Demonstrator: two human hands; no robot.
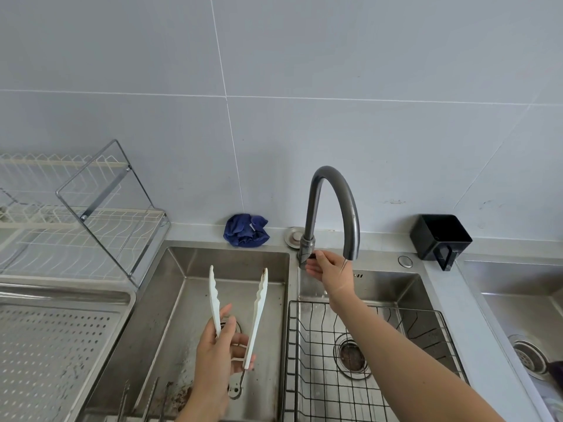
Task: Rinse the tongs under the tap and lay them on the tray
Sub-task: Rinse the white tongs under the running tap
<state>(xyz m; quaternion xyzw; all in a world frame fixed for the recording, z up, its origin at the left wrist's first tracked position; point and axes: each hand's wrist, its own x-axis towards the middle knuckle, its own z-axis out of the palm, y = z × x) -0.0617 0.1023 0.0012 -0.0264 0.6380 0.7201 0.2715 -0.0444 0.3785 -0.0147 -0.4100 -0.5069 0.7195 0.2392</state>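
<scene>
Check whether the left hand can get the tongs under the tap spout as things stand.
Probably, but not cleanly. The left hand holds the tongs over the left basin with open space towards the spout, yet the right hand grips the tap lever and its wrist lies below the outlet.

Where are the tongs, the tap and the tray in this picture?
Tongs [258,309]: head view, on the white arm nearer the tap.
Tap [312,208]: head view, on the upright part of the spout.
Tray [54,345]: head view, on its bare perforated floor.
</scene>
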